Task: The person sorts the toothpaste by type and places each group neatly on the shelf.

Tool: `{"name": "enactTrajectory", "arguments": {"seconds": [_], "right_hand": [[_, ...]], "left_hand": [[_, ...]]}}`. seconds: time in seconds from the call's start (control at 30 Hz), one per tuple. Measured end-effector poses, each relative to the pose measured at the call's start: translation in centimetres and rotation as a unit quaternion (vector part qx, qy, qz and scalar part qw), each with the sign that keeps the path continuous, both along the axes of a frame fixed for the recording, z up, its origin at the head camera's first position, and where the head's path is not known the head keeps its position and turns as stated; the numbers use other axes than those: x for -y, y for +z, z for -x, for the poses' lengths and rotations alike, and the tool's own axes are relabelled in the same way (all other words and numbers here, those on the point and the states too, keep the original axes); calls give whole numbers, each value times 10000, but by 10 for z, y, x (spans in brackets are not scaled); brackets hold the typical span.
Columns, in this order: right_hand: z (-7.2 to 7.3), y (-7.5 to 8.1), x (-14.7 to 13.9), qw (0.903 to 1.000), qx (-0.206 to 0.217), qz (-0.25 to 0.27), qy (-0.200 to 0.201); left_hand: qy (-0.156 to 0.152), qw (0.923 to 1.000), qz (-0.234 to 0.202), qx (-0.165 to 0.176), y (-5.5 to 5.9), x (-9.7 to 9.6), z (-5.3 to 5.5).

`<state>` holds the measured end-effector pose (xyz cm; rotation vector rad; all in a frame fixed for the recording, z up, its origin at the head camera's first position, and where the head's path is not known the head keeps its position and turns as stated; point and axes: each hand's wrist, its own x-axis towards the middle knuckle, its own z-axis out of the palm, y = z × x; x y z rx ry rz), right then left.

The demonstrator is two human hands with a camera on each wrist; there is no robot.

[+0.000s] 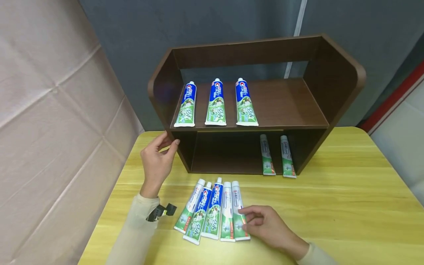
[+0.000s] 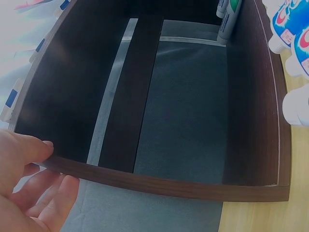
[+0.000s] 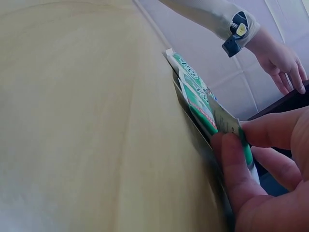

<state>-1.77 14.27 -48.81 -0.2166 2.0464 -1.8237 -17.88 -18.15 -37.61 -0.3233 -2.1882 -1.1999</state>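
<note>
My left hand [image 1: 157, 160] holds the left side panel of a dark brown two-tier shelf [image 1: 245, 147]. In the left wrist view its thumb [image 2: 36, 147] lies on the panel's inner face and the fingers are outside. My right hand [image 1: 268, 226] pinches the lower end of a white-and-green toothpaste tube [image 1: 236, 206], the rightmost of a row on the table. In the right wrist view that tube [image 3: 227, 121] sits between thumb and fingers, its crimped end tilted up. Beside it lie another white-and-green tube [image 1: 227, 209], two blue-and-green tubes [image 1: 214, 208] and a further white-and-green tube [image 1: 191, 206].
Three blue-and-green toothpaste tubes [image 1: 216, 103] lie on the upper tier, caps toward the back. Two white-and-green tubes [image 1: 266, 154] lean at the right of the lower tier. The shelf stands on a yellow wood-grain table [image 1: 357, 198], with a grey curtain [image 1: 215, 22] behind.
</note>
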Motion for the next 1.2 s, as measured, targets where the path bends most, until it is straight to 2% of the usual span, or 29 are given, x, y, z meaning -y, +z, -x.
{"name": "enactTrajectory", "arguments": {"seconds": [0.37,0.53,0.8,1.2], "right_hand": [[-1,-2,-9,9995,-81,297,0],[1,-2,-12,9996,-104,229,-86],[12,4,-18,9992,-164,158,-332],[32,5,-26,9976,-199,-137,-652]], "left_hand": [[-1,10000,23,-44,0,-1,0],[-8,10000,34,-19,1,-1,0],[-29,10000,-58,40,0,-1,0],[-6,10000,25,-4,1,-1,0]]}}
